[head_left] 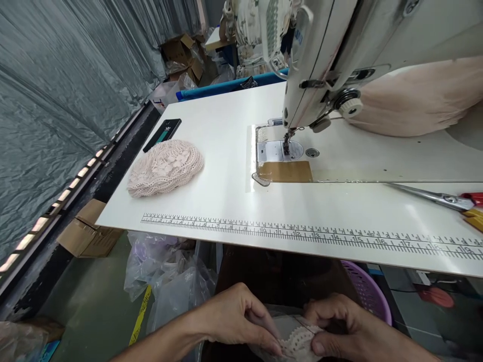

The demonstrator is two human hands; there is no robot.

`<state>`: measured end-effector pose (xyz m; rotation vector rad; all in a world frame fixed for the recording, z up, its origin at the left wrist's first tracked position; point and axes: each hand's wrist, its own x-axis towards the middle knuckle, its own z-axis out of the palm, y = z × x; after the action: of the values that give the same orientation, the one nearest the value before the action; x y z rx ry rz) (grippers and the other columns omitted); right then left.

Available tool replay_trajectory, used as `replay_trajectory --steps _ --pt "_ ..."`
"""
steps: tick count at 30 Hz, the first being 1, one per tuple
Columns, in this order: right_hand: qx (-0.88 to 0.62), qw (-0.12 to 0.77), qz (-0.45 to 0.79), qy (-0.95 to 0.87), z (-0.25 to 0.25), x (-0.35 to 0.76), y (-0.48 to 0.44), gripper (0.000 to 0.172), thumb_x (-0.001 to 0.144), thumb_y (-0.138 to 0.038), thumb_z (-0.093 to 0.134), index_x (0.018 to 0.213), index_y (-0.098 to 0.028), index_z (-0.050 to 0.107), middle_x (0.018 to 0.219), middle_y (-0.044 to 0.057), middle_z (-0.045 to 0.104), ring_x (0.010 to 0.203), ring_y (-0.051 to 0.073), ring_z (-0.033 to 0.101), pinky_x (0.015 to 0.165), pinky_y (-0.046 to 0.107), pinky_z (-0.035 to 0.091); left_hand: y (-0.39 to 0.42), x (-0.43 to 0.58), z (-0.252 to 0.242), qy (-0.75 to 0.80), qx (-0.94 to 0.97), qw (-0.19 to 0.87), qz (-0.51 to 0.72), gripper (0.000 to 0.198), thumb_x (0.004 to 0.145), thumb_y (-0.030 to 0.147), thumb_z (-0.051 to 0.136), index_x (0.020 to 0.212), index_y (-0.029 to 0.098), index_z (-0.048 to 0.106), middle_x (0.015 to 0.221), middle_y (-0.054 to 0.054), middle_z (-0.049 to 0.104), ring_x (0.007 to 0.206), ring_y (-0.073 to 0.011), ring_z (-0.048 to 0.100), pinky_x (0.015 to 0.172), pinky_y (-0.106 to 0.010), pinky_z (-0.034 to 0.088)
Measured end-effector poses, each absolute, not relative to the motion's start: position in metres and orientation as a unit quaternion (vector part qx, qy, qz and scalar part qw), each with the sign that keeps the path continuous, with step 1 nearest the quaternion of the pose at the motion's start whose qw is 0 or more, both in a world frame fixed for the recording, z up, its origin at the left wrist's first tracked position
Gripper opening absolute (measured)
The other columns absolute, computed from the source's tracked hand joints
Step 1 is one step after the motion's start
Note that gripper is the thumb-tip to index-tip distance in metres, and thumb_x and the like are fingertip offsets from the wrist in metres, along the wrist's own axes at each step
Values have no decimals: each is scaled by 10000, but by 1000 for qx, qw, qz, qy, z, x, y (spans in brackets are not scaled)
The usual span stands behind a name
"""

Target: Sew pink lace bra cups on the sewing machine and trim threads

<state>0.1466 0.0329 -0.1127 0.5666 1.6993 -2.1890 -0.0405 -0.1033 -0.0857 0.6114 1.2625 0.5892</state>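
Below the table's front edge, my left hand (241,317) and my right hand (341,329) both pinch a small pale pink lace piece (298,339) between thumb and fingers. The two hands almost touch each other over my lap. On the white sewing table (226,196) lies a stack of similar pink lace pieces (164,168) at the left. The sewing machine (339,55) stands at the back right, its needle and presser foot (287,146) over the metal plate.
Scissors (441,198) with red and yellow handles lie at the right edge. A black phone (162,134) rests behind the lace stack. Pink fabric (418,100) is heaped behind the machine. A purple basket (368,291), plastic bags (166,276) and a cardboard box (88,234) sit under the table.
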Motion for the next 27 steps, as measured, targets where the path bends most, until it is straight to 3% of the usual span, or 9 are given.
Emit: replay_trajectory --steps 7,13,16,21,27 --pt "181 146 -776 586 -111 147 33 383 740 -523 663 695 -143 668 590 -30 501 580 102 430 548 217 317 -102 -40 -85 582 261 723 265 349 536 400 821 793 174 750 640 -6 688 535 -62 537 567 -147 420" --pt "191 117 -761 609 -112 144 31 402 763 -547 629 663 -158 638 591 -40 463 582 104 392 548 223 297 -101 -37 -88 588 277 712 266 356 614 444 770 833 164 747 677 -14 686 578 -78 549 587 -162 427" --pt "196 116 -773 593 -116 146 34 372 771 -526 633 664 -170 626 607 -35 482 592 110 410 560 221 318 -101 -39 -87 587 312 697 268 486 672 561 686 889 128 739 673 -40 676 567 -79 522 546 -159 397" --pt "182 127 -788 574 -125 153 38 330 798 -496 619 671 -191 623 602 -42 465 580 104 391 550 211 314 -102 -44 -85 552 296 723 291 646 658 682 607 945 115 725 728 -69 679 615 -92 545 618 -178 443" --pt "185 123 -794 566 -129 154 37 332 796 -500 624 662 -196 616 591 -49 446 567 94 371 528 201 292 -102 -45 -86 544 274 733 304 573 611 627 685 921 147 732 664 -19 643 607 -66 520 636 -155 435"
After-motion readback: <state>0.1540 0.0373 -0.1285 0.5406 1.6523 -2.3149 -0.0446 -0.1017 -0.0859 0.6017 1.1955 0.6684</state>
